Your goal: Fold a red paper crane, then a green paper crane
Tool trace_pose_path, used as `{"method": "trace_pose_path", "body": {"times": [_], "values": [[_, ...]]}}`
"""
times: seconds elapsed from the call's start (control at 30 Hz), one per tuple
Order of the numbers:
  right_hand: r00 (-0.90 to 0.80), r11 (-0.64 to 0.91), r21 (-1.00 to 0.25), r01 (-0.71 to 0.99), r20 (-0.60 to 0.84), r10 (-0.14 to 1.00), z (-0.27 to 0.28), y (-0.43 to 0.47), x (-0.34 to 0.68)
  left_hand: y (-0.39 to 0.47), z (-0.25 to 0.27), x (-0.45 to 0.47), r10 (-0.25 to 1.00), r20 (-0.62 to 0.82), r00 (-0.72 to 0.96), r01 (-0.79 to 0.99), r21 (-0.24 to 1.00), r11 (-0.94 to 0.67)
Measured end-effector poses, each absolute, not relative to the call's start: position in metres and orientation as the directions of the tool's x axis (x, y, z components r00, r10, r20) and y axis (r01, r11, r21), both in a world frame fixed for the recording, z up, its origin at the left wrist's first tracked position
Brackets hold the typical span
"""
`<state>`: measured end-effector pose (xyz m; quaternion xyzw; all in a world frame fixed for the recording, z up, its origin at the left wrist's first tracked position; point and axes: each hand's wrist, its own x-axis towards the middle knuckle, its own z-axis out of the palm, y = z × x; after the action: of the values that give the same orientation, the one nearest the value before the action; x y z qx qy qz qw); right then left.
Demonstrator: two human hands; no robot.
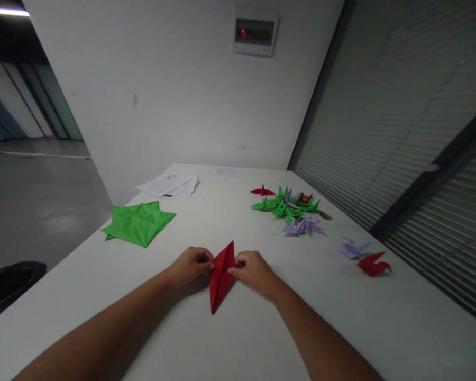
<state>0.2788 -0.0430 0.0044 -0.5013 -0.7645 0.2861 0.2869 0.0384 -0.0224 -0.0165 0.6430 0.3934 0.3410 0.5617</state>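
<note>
White table (254, 338) fills lower frame; blinds (357, 143) down right side. Black bin (11, 286) lower left, cut off by frame edge. Pile of folded birds (281, 205), green/purple/red, right of centre, well apart from hands. Creased green paper (138, 225) left of centre, white sheets (164, 185) behind. Left hand (190, 267) and right hand (256, 270), lower centre, fingers of both pinched on opposite edges of red folded paper (222, 272) between them. Red bird (373, 265) far right, purple bird (352, 248) just beside.
</note>
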Motion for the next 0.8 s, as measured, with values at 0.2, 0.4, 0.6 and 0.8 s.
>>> {"method": "trace_pose_path", "body": {"times": [0.2, 0.4, 0.6, 0.8], "values": [[-0.364, 0.351, -0.726, 0.591, 0.148, 0.919, 0.0058, -0.0449, 0.2782, -0.0221, -0.0221, 0.0428, 0.916, 0.005, 0.402, 0.183, 0.980, -0.085], [-0.365, 0.332, -0.753, 0.568, 0.131, 0.922, 0.0053, -0.0446, 0.2765, -0.0227, -0.0260, 0.0433, 0.910, 0.008, 0.415, 0.229, 0.967, -0.113], [-0.378, 0.333, -0.766, 0.549, 0.128, 0.917, 0.0040, -0.0443, 0.2752, -0.0273, -0.0212, 0.0424, 0.891, 0.009, 0.454, 0.349, 0.918, -0.187], [-0.388, 0.353, -0.771, 0.530, 0.149, 0.910, 0.0001, -0.0442, 0.2753, -0.0297, -0.0161, 0.0442, 0.893, 0.007, 0.449, 0.413, 0.885, -0.215]]}}
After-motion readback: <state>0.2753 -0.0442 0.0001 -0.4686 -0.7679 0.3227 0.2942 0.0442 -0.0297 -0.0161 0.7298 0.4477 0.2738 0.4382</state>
